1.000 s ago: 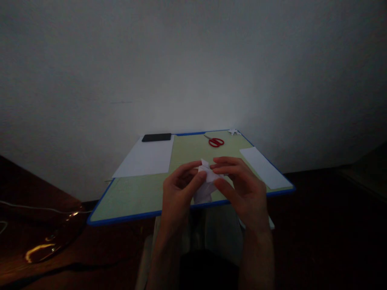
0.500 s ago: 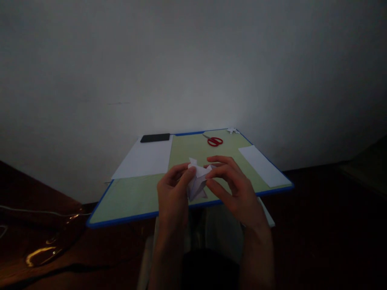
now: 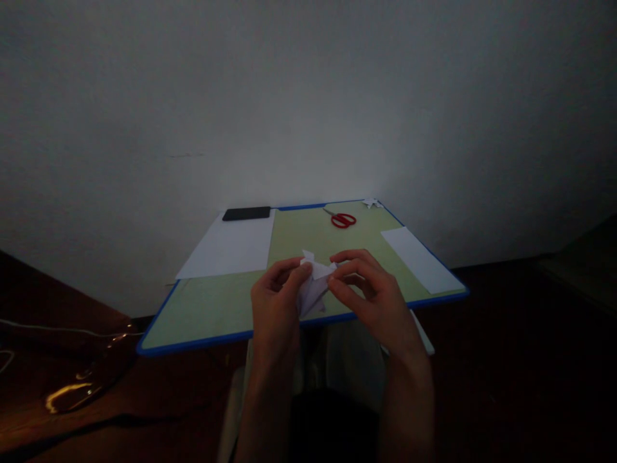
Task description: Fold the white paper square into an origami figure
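Note:
A folded piece of white paper (image 3: pixel 313 288) with several pointed flaps is held up over the front edge of the table. My left hand (image 3: pixel 279 292) pinches its left side, thumb on top and fingers behind. On the right side, my right hand (image 3: pixel 369 292) grips a corner flap between thumb and index finger, its other fingers curled loosely above. Part of the paper is hidden by my left thumb and fingers.
On the green table with blue edging (image 3: pixel 207 315) lie red-handled scissors (image 3: pixel 343 220), a dark phone-like slab (image 3: pixel 246 213) on a white sheet (image 3: pixel 229 247), a narrow white sheet (image 3: pixel 421 260) and a small folded white paper shape (image 3: pixel 372 203). A wall (image 3: pixel 308 103) stands behind.
My right thumb and index finger have closed together on the paper's right flap. My left hand keeps its grip. The view has tilted slightly, so the table sits a little higher.

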The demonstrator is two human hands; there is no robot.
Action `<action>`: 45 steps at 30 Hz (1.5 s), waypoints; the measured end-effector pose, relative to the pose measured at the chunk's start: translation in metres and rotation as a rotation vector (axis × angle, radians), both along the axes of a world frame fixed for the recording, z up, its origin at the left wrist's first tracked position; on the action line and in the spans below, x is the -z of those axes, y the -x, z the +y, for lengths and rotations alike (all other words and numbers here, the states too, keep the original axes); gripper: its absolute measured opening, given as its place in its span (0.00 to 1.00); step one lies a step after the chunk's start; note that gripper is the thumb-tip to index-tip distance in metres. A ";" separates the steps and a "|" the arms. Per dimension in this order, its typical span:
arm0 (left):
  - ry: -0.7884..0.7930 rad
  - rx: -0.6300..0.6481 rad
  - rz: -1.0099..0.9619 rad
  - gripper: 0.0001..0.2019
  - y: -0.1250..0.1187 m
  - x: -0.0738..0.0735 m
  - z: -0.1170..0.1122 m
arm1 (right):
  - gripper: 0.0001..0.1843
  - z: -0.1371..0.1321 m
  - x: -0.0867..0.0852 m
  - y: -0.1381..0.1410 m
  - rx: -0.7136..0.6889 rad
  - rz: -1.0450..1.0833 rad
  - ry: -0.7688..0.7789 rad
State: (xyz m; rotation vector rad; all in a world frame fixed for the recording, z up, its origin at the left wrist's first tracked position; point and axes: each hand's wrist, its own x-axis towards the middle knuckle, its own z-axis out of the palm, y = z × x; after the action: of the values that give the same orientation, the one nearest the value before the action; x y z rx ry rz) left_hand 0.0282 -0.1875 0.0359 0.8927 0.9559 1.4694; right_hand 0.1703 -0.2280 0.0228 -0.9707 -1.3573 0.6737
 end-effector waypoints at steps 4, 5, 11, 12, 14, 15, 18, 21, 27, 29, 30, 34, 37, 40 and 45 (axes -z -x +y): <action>-0.029 -0.052 0.017 0.10 -0.002 -0.001 -0.003 | 0.07 0.001 -0.003 0.009 -0.047 0.190 0.045; -0.032 -0.053 0.016 0.10 -0.002 -0.002 -0.004 | 0.08 0.001 -0.003 0.010 -0.069 0.221 0.064; -0.064 -0.032 0.052 0.10 -0.002 0.001 -0.006 | 0.11 0.001 -0.004 0.009 -0.107 0.272 0.142; -0.075 -0.039 0.058 0.10 -0.002 0.002 -0.005 | 0.10 0.001 -0.004 0.009 -0.101 0.262 0.141; -0.085 -0.055 0.058 0.10 -0.002 0.003 -0.005 | 0.08 0.001 -0.002 0.007 -0.084 0.229 0.122; -0.082 -0.063 0.054 0.10 -0.003 0.003 -0.005 | 0.07 0.001 -0.002 0.006 -0.075 0.205 0.099; -0.057 -0.095 0.027 0.09 -0.003 0.003 -0.004 | 0.04 0.001 0.000 0.003 -0.047 0.102 -0.006; -0.024 -0.105 -0.014 0.09 -0.003 0.002 -0.003 | 0.03 0.000 0.001 -0.002 -0.005 -0.019 -0.094; -0.026 -0.073 -0.008 0.09 -0.001 0.002 -0.004 | 0.06 0.001 0.004 -0.005 0.063 -0.117 -0.173; -0.033 -0.071 -0.007 0.09 0.000 0.003 -0.005 | 0.07 0.000 0.004 -0.005 0.063 -0.125 -0.177; -0.034 -0.069 -0.007 0.09 0.000 0.003 -0.006 | 0.08 0.000 0.004 -0.004 0.062 -0.128 -0.180; -0.033 -0.068 0.002 0.08 0.002 0.004 -0.007 | 0.10 0.000 0.004 -0.003 0.063 -0.143 -0.187; -0.033 -0.074 0.003 0.09 0.003 0.004 -0.007 | 0.10 0.000 0.003 -0.002 0.095 -0.162 -0.200; -0.028 -0.073 -0.006 0.09 0.004 0.003 -0.007 | 0.09 -0.001 0.003 0.000 0.102 -0.155 -0.198; -0.022 -0.057 -0.023 0.09 0.005 0.004 -0.007 | 0.09 -0.001 0.003 0.001 0.077 -0.142 -0.185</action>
State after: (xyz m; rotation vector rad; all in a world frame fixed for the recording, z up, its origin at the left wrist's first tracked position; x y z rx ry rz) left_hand 0.0236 -0.1941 0.0322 0.8687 0.9565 1.5382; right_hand 0.1697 -0.2292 0.0198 -0.9295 -1.4711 0.4192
